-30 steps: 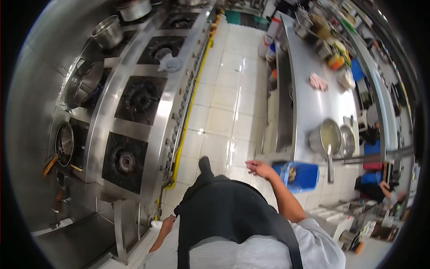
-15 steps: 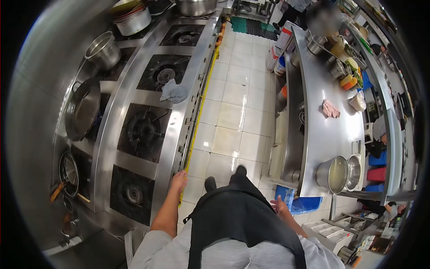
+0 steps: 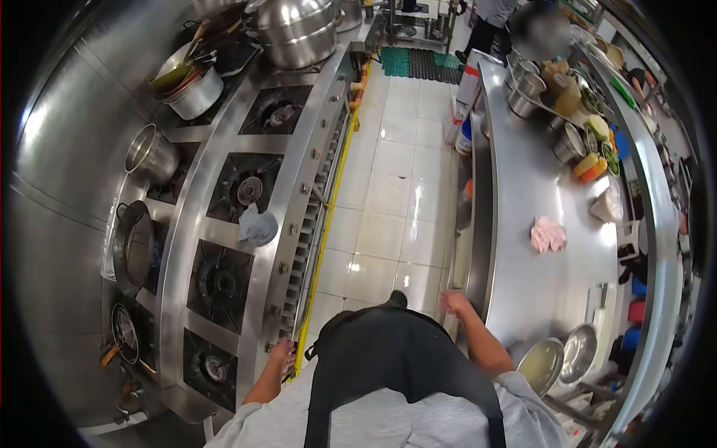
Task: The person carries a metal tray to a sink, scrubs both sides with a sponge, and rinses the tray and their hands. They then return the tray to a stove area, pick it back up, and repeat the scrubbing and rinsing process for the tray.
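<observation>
My left hand (image 3: pixel 281 355) hangs low beside the front panel of the stove (image 3: pixel 287 224), near its knobs. It holds nothing that I can see, and its fingers are loosely bent and apart. On the other side, my right hand (image 3: pixel 453 301) is near the shelf edge under the steel counter (image 3: pixel 515 246), empty with loose fingers. A crumpled grey cloth (image 3: pixel 258 225) lies on the stove between burners. A pink cloth (image 3: pixel 548 234) rests on the counter. Closer to me on that counter stand a pot of pale liquid (image 3: pixel 541 366) and a steel bowl (image 3: pixel 578 352).
A tiled aisle (image 3: pixel 381 201) runs ahead between stove and counter to a green and black mat (image 3: pixel 422 66). A large steel pot (image 3: pixel 295 33) stands at the stove's far end. A wok (image 3: pixel 134 246) sits in the back row. Another person (image 3: pixel 493 15) stands beyond the counter's far end.
My view has tilted up and moved forward along the aisle, so the cloths and pots appear lower. My right hand has swung forward; my left hand sits lower in view.
</observation>
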A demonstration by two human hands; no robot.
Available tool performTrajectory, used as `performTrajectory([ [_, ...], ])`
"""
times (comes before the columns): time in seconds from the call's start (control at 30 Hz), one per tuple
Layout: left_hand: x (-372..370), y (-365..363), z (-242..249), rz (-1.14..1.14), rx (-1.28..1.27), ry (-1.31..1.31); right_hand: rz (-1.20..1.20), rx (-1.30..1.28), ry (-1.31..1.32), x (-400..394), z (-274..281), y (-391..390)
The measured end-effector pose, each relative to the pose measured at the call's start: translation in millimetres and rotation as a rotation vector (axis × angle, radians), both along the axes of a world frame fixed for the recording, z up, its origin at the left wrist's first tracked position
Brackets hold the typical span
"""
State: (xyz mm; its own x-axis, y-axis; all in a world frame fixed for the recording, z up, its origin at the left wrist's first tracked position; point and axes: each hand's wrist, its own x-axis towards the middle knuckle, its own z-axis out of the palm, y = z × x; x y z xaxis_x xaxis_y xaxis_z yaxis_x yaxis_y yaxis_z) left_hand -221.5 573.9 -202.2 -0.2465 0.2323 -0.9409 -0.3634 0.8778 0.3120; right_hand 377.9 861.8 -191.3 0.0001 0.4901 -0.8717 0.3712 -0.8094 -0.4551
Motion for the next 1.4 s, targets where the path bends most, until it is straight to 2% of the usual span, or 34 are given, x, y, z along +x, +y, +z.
performTrajectory([
  [0.1, 38, 38, 51, 0.113, -0.04, 0.102, 0.005, -0.001, 0.001, 4, -4, 85],
  [0.17, 47, 53, 44, 0.134, 0.0, 0.1, 0.008, 0.011, -0.023, -1, 21, 132],
  [0.27, 64, 83, 41, 0.167, 0.071, 0.09, 0.188, 0.037, -0.001, 9, 23, 196],
  [0.33, 81, 112, 49, 0.18, 0.086, 0.082, 0.171, 0.033, -0.006, 18, 20, 234],
  [0.47, 91, 161, 30, 0.199, 0.023, 0.023, 0.117, 0.027, -0.076, 14, 12, 296],
  [0.53, 91, 189, 13, 0.256, 0.009, 0.021, 0.012, 0.01, 0.018, 22, 0, 318],
  [0.6, 95, 215, -3, 0.345, -0.06, 0.029, -0.003, -0.084, 0.06, 16, 24, 330],
  [0.73, 98, 286, -5, 0.49, -0.016, -0.031, 0.114, -0.23, -0.121, 19, 29, 371],
  [0.8, 92, 326, 3, 0.455, 0.027, -0.039, 0.128, -0.215, -0.211, 23, 38, 393],
  [0.93, 70, 393, 33, 0.377, 0.101, -0.008, 0.097, -0.192, -0.193, 34, 19, 443],
  [1.03, 57, 423, 61, 0.346, 0.137, 0.114, 0.138, -0.214, -0.229, 14, 13, 492],
  [1.07, 54, 429, 68, 0.321, 0.144, 0.158, 0.165, -0.235, -0.231, 8, 7, 512],
  [1.17, 54, 430, 89, 0.45, 0.064, 0.2, 0.213, -0.28, -0.229, -1, -29, 568],
  [1.2, 62, 426, 96, 0.503, 0.031, 0.223, 0.235, -0.27, -0.224, -6, -58, 591],
  [1.27, 89, 417, 119, 0.611, -0.027, 0.256, 0.444, -0.205, -0.17, -16, -144, 645],
  [1.33, 131, 407, 150, 0.654, -0.126, 0.296, 0.324, -0.015, -0.03, -74, -190, 682],
  [1.37, 154, 410, 170, 0.665, -0.237, 0.272, 0.527, 0.122, 0.054, -102, -214, 704],
  [1.4, 177, 414, 191, 0.677, -0.346, 0.243, 1.003, 0.587, 0.113, -137, -231, 727],
])
